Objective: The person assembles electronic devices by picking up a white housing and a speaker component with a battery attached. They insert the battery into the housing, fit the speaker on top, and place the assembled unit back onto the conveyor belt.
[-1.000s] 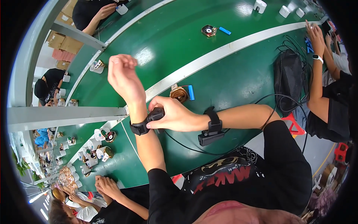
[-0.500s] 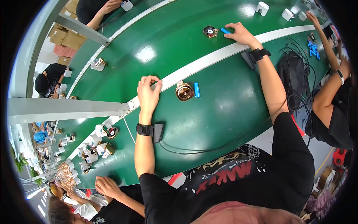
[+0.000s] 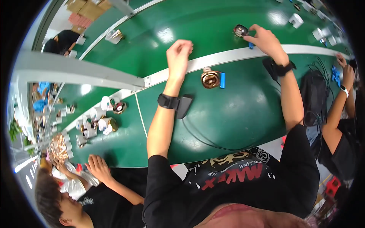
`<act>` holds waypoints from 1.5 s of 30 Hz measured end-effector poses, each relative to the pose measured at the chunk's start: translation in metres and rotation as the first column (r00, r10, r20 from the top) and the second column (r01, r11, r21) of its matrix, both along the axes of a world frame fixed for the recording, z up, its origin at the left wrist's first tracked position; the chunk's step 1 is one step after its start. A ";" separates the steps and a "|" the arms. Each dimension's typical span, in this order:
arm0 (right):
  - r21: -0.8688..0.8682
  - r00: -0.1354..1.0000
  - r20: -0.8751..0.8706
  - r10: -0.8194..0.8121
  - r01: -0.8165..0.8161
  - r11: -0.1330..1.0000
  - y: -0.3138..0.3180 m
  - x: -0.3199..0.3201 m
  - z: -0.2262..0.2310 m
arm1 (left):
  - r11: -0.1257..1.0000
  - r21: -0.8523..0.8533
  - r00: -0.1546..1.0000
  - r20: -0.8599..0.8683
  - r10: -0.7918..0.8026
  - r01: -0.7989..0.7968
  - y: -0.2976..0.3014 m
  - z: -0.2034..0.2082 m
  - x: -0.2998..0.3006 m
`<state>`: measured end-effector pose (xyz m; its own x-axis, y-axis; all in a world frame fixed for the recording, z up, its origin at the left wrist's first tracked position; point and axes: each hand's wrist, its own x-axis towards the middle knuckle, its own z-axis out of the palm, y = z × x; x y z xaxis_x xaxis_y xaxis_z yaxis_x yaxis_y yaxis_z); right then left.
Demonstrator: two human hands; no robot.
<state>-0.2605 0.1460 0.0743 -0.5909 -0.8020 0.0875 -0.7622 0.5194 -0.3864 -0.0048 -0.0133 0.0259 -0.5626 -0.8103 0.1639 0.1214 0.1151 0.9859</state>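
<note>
- The right hand (image 3: 266,41) is between one and two o'clock in the view, beyond the pale metal rail (image 3: 224,57); its thumb and forefinger are partly parted, and whether they grip anything I cannot tell
- A round, dark, speaker-like part (image 3: 240,31) lies just beside those fingers, at ten o'clock from the hand
- A blue cylindrical cell (image 3: 251,45), partly hidden, shows by the thumb, at nine o'clock from the hand
- The left hand (image 3: 178,57) is at twelve o'clock, its fingers curled in together, nothing visible in them
- A round gold-coloured part (image 3: 210,79) rests on the glossy green desk (image 3: 235,110), at four o'clock from the left hand, a blue cylinder (image 3: 222,80) at its three o'clock
- White cup-shaped housings (image 3: 98,113) cluster at nine o'clock in the view; a black fabric bag (image 3: 315,95) lies at three o'clock
</note>
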 end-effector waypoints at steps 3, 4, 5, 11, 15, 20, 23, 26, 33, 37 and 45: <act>-0.350 0.943 0.049 0.329 -0.292 0.890 0.001 0.080 0.031 | 0.877 -0.472 0.959 0.198 0.203 -0.088 0.004 0.035 0.000; -0.448 0.832 0.196 0.518 -0.394 0.803 0.003 0.112 0.038 | 0.876 -0.470 0.956 0.195 0.221 -0.107 0.006 0.045 -0.003; -0.496 0.767 -0.015 0.642 -0.563 0.661 0.012 0.143 0.043 | 0.793 -0.605 0.956 0.186 0.226 -0.070 0.013 0.056 -0.009; -0.397 0.453 -0.483 0.750 -0.876 0.273 0.004 0.192 0.049 | 0.585 -0.791 0.897 0.374 0.233 0.178 0.046 0.069 -0.025; -0.391 0.375 -0.553 0.744 -0.905 0.166 -0.005 0.188 0.046 | 0.513 -0.774 0.781 0.559 0.278 0.372 0.059 0.061 -0.028; -0.402 0.344 -0.619 0.706 -0.911 0.091 -0.010 0.186 0.033 | 0.334 -0.866 0.812 0.477 0.335 0.372 0.065 0.059 -0.037; -0.450 0.387 -0.600 0.701 -0.887 0.105 -0.014 0.187 0.030 | 0.269 -0.883 0.814 0.462 0.351 0.384 0.068 0.059 -0.039; -0.537 0.448 -0.506 0.737 -0.832 0.137 -0.021 0.190 0.030 | 0.153 -0.912 0.828 0.410 0.383 0.380 0.072 0.056 -0.039; -0.687 0.633 -0.143 0.761 -0.617 0.384 -0.030 0.193 0.033 | 0.040 -0.825 0.720 0.514 0.467 0.563 0.063 0.043 -0.038; -0.662 0.688 0.213 0.693 -0.420 0.621 -0.037 0.198 0.031 | -0.020 -0.850 0.744 0.450 0.493 0.527 0.064 0.032 -0.034; -0.640 0.683 0.117 0.721 -0.503 0.581 -0.060 0.201 0.041 | -0.043 -0.839 0.726 0.442 0.526 0.543 0.058 0.025 -0.032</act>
